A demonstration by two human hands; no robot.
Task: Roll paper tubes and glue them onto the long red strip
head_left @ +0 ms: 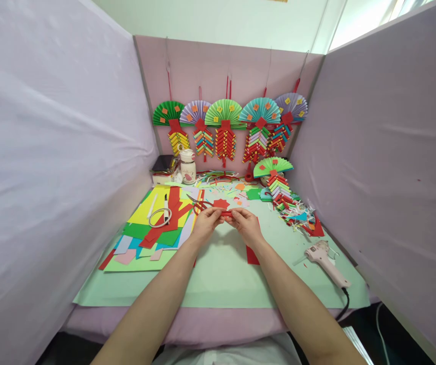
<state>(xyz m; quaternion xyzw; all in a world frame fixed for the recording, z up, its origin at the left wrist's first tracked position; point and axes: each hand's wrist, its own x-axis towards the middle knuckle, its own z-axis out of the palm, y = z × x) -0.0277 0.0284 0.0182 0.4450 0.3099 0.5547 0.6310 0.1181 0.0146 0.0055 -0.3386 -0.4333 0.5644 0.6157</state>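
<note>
Between my two hands, above the middle of the table, is a small strip or roll of red paper point(226, 214). My left hand point(207, 223) pinches its left end with thumb and fingertips. At the other end, the fingertips of my right hand point(245, 224) are closed on it. Just beyond lies a red paper piece with a jagged edge point(221, 203). Scissors with red handles point(203, 205) rest past my left hand. A red paper sheet point(253, 256) lies partly hidden under my right wrist.
Coloured paper point(134, 231), a marker point(166, 210) and a tape ring point(159, 218) lie left. A glue gun point(326, 261) with a cord lies right, near paper scraps point(297, 215). A jar point(188, 167) stands behind; several fan ornaments point(223, 112) hang on the back panel.
</note>
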